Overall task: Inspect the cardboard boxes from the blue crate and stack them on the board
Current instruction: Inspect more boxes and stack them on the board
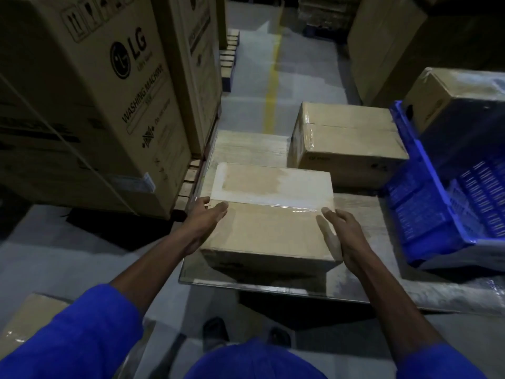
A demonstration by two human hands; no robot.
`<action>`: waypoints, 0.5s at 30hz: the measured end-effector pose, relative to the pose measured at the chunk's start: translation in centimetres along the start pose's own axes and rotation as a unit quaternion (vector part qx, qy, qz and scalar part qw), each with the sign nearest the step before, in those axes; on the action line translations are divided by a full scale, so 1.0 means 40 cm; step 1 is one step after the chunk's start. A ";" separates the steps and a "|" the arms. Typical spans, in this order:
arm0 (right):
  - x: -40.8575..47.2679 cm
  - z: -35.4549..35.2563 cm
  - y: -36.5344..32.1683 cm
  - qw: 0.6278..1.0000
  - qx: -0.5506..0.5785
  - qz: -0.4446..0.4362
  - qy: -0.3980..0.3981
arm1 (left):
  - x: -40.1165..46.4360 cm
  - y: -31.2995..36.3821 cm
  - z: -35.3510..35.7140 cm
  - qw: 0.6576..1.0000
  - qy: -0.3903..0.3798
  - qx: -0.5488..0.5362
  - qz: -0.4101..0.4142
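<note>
- The left hand [205, 218] lies flat against the left side of the flat brown cardboard box with a film-wrapped top [270, 214], its fingers spread open and its thumb over the top edge; it presses the box and does not close around it.
- This box sits near the front edge of the pale plastic-wrapped board [366, 222]. To set it well, I judge the two palms should press in evenly, keep the box level and square its edges to the board before letting go.
- The right hand [345, 236] mirrors this on the right side, open and flat against the box.
- A second brown cardboard box under clear film [347, 140] rests on the board's far right part, apart from the first.
- The blue slotted plastic crate [437, 198] stands tilted at the board's right, with another film-wrapped carton [442, 102] in it.
- The room is a dim warehouse: tall printed washing-machine cartons [90, 99] on the left and a grey floor with a yellow line [270, 99] running away ahead.
</note>
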State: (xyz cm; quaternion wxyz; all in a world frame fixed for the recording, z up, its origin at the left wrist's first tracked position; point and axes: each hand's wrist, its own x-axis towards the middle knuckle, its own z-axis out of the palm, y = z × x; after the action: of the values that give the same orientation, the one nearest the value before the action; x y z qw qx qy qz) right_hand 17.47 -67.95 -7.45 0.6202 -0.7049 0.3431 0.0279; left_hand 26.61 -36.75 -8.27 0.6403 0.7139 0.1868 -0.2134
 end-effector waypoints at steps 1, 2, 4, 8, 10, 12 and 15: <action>0.006 0.003 0.004 1.000 -0.016 -0.004 0.005 | 0.004 -0.002 0.004 0.999 0.011 0.036 0.006; 0.011 0.006 0.008 0.999 -0.033 -0.004 0.002 | 0.010 -0.004 0.007 0.997 0.022 0.067 0.018; 0.020 0.011 0.011 0.998 -0.062 -0.001 -0.024 | 0.014 -0.004 0.007 0.994 0.028 0.102 0.028; 0.050 0.023 0.028 0.994 -0.101 -0.020 -0.025 | 0.036 -0.010 0.008 0.990 0.024 0.135 0.037; 0.055 0.031 0.020 0.988 -0.148 -0.051 -0.009 | 0.045 -0.007 0.012 0.984 0.034 0.167 0.053; 0.057 0.034 0.006 0.986 -0.160 -0.051 -0.002 | 0.050 0.000 0.015 0.981 0.032 0.179 0.064; 0.062 0.031 0.009 0.986 -0.164 -0.033 -0.020 | 0.047 -0.004 0.006 0.986 0.003 0.160 0.045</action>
State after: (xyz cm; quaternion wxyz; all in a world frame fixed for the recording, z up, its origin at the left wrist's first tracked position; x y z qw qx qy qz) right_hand 19.67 -67.94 -9.18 0.5033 -0.8073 0.2984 0.0773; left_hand 28.09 -37.00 -9.47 0.5264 0.8153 0.1196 -0.2094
